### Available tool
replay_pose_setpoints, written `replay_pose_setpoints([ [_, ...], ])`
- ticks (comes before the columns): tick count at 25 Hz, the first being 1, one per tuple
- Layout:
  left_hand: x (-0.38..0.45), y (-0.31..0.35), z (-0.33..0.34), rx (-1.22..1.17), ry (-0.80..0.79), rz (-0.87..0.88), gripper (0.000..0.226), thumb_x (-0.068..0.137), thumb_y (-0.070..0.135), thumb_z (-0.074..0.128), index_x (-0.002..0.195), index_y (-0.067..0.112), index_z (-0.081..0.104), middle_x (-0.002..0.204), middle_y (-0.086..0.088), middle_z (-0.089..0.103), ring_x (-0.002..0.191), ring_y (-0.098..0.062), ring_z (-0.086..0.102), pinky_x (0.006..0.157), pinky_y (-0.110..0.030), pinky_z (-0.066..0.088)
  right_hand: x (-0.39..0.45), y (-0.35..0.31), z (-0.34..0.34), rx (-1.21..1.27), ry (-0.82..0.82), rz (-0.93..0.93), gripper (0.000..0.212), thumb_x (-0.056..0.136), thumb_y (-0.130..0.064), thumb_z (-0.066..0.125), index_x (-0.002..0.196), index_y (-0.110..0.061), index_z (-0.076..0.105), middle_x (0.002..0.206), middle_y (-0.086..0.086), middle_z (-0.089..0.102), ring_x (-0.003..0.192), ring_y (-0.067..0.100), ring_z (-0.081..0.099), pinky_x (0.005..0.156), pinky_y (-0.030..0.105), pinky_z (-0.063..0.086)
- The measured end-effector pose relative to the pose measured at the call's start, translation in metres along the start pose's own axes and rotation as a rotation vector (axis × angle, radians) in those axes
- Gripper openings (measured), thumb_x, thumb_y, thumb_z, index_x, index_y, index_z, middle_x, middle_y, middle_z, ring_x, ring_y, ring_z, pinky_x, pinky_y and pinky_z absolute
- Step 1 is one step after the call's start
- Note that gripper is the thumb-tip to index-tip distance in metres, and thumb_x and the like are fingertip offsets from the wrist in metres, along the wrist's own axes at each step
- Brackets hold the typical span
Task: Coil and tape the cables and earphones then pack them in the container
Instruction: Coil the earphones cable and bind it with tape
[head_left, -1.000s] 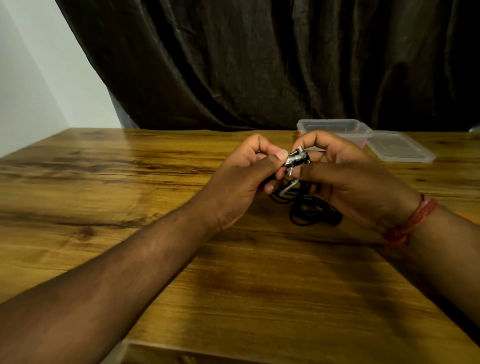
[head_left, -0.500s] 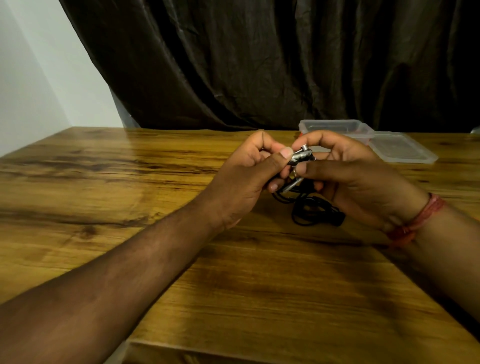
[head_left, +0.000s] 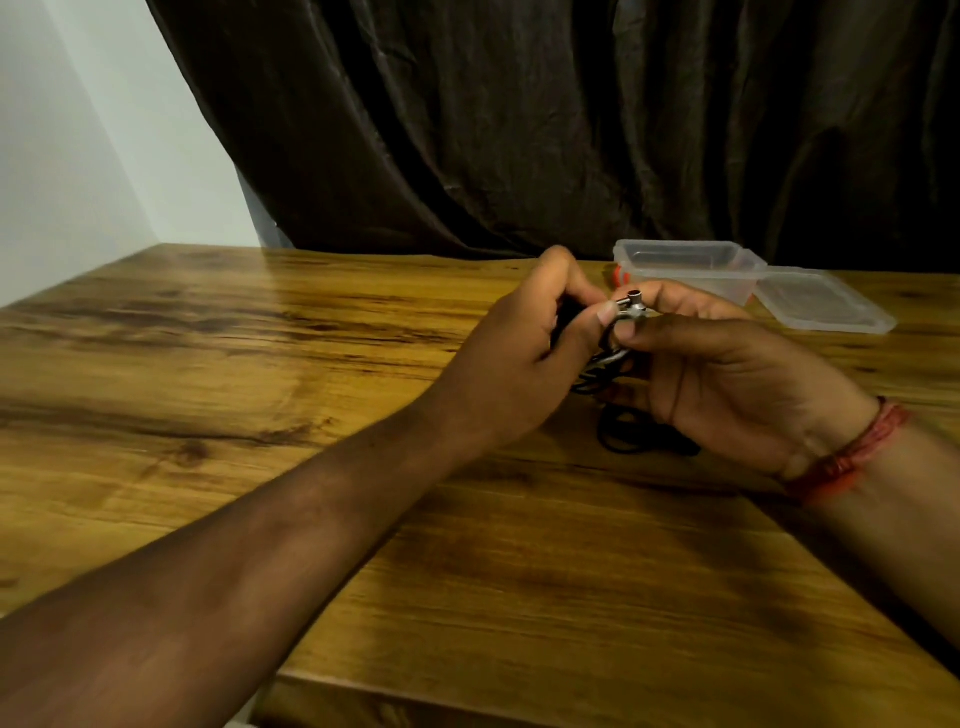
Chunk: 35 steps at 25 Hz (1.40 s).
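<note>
Black earphones with silver metal buds (head_left: 631, 307) are held up between both hands above the wooden table (head_left: 260, 374). My left hand (head_left: 524, 353) pinches the buds and cord with thumb and curled fingers. My right hand (head_left: 727, 374) pinches the same buds from the right side. Black cable loops (head_left: 631, 439) hang down from the hands and lie on the table beneath my right palm. A clear plastic container (head_left: 685, 262) stands open at the back right, with its lid (head_left: 826, 304) lying flat beside it.
A small red-orange object (head_left: 615, 274) peeks out at the container's left end, mostly hidden by my hands. A dark curtain hangs behind the table. The table's near edge runs along the bottom of the view.
Both hands stayed together on the earphones. The buds turned slightly in my fingers, one metal end now pointing up. The camera view shifted a little to the left.
</note>
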<state>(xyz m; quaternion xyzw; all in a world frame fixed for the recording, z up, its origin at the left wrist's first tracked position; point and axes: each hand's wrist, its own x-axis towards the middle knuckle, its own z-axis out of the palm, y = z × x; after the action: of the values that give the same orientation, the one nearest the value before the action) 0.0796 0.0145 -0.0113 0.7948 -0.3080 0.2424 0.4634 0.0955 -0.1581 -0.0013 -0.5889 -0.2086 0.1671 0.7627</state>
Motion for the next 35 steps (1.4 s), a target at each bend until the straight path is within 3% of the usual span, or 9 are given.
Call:
replay_pose_setpoints([
  [6, 0.001, 0.001, 0.002, 0.176, 0.026, 0.146, 0.007, 0.099, 0.011, 0.052, 0.099, 0.004, 0.052, 0.087, 0.003, 0.059, 0.075, -0.006, 0.057, 0.061, -0.023, 0.046, 0.0, 0.0, -0.002, 0.004, -0.014, 0.0, 0.011, 0.079, -0.005, 0.058, 0.09, -0.009, 0.06, 0.091, 0.012, 0.057, 0.097, 0.03, 0.043, 0.093, 0.051, 0.033],
  [10, 0.001, 0.002, 0.003, 0.25, 0.017, 0.188, 0.008, 0.098, 0.012, 0.053, 0.098, 0.005, 0.052, 0.086, 0.004, 0.058, 0.072, -0.007, 0.055, 0.057, -0.024, 0.044, 0.0, -0.002, -0.007, -0.036, -0.034, 0.005, 0.034, 0.079, -0.004, 0.06, 0.112, -0.011, 0.053, 0.095, 0.012, 0.06, 0.099, 0.032, 0.052, 0.092, 0.05, 0.036],
  [17, 0.003, -0.011, 0.001, -0.029, 0.132, -0.158, 0.009, 0.099, 0.028, 0.05, 0.091, 0.031, 0.049, 0.084, 0.004, 0.063, 0.073, -0.006, 0.061, 0.059, -0.03, 0.052, 0.002, -0.004, -0.005, -0.166, 0.106, -0.061, 0.044, 0.078, -0.013, 0.071, 0.12, -0.012, 0.057, 0.117, 0.014, 0.067, 0.106, 0.026, 0.066, 0.098, 0.051, 0.05],
  [19, 0.004, -0.012, 0.001, -0.13, 0.14, -0.192, 0.013, 0.098, 0.028, 0.05, 0.088, 0.036, 0.049, 0.078, 0.009, 0.062, 0.067, -0.002, 0.058, 0.056, -0.023, 0.047, 0.002, 0.001, -0.006, -0.429, 0.289, -0.185, 0.033, 0.085, -0.01, 0.069, 0.116, -0.013, 0.058, 0.12, 0.015, 0.062, 0.105, 0.029, 0.066, 0.094, 0.048, 0.054],
  [21, 0.005, -0.014, 0.001, -0.197, 0.154, -0.201, 0.012, 0.099, 0.026, 0.051, 0.089, 0.033, 0.05, 0.073, 0.012, 0.062, 0.063, 0.001, 0.055, 0.055, -0.019, 0.044, 0.0, 0.001, -0.009, -0.907, 0.431, -0.483, 0.017, 0.089, -0.017, 0.067, 0.103, -0.015, 0.058, 0.104, 0.01, 0.059, 0.091, 0.024, 0.062, 0.083, 0.037, 0.055],
  [23, 0.004, -0.016, 0.003, -0.179, 0.171, -0.188, 0.01, 0.099, 0.027, 0.051, 0.09, 0.032, 0.05, 0.073, 0.013, 0.062, 0.062, 0.003, 0.055, 0.055, -0.017, 0.044, -0.003, 0.001, -0.007, -1.21, 0.389, -0.724, 0.014, 0.089, -0.028, 0.065, 0.096, -0.017, 0.059, 0.094, -0.001, 0.055, 0.08, 0.013, 0.056, 0.072, 0.026, 0.051],
  [28, 0.003, -0.016, 0.005, -0.125, 0.172, -0.155, 0.01, 0.099, 0.029, 0.05, 0.091, 0.035, 0.049, 0.075, 0.013, 0.063, 0.065, 0.0, 0.058, 0.056, -0.021, 0.046, 0.001, 0.008, 0.007, -1.369, 0.4, -0.613, 0.029, 0.084, -0.05, 0.059, 0.099, -0.025, 0.06, 0.092, -0.01, 0.051, 0.078, 0.005, 0.051, 0.064, 0.019, 0.047],
  [32, 0.004, -0.017, 0.005, -0.18, 0.171, -0.186, 0.014, 0.099, 0.026, 0.05, 0.089, 0.035, 0.049, 0.074, 0.009, 0.062, 0.061, -0.005, 0.055, 0.054, -0.029, 0.044, 0.004, 0.012, 0.008, -1.396, 0.403, -0.553, 0.029, 0.083, -0.042, 0.065, 0.105, -0.024, 0.06, 0.097, -0.013, 0.047, 0.078, 0.002, 0.048, 0.065, 0.014, 0.041],
  [35, 0.003, -0.017, 0.007, -0.212, 0.159, -0.213, 0.009, 0.099, 0.025, 0.05, 0.092, 0.031, 0.05, 0.073, 0.011, 0.063, 0.061, 0.0, 0.056, 0.054, -0.019, 0.044, 0.008, 0.017, 0.011, -1.3, 0.447, -0.551, 0.016, 0.084, -0.03, 0.07, 0.096, -0.026, 0.06, 0.089, -0.014, 0.048, 0.073, 0.002, 0.049, 0.064, 0.011, 0.039],
])
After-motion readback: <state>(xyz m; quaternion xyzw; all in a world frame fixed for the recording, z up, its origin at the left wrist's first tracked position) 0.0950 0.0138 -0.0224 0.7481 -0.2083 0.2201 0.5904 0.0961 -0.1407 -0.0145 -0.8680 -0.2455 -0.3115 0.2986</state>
